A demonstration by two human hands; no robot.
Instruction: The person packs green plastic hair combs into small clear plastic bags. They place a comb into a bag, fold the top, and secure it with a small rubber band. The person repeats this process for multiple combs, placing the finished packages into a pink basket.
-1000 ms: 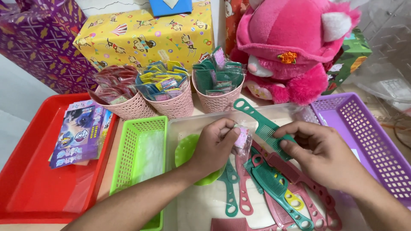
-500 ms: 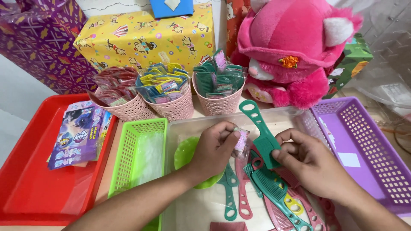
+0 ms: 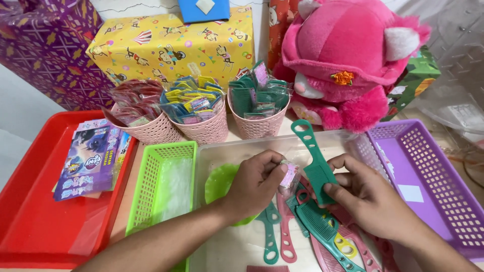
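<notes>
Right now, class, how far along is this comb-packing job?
Done: three pink baskets hold bagged items. In hand: the right hand holds a green comb beside a small clear bag pinched by the left hand. Left: loose combs lie unbagged in the clear tray.

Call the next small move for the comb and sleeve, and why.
Probably ease the green comb, held in the right hand, toothed end first into the small clear sleeve pinched by the left hand. Comb and sleeve already sit side by side, and the pink baskets behind hold combs already in sleeves.
</notes>
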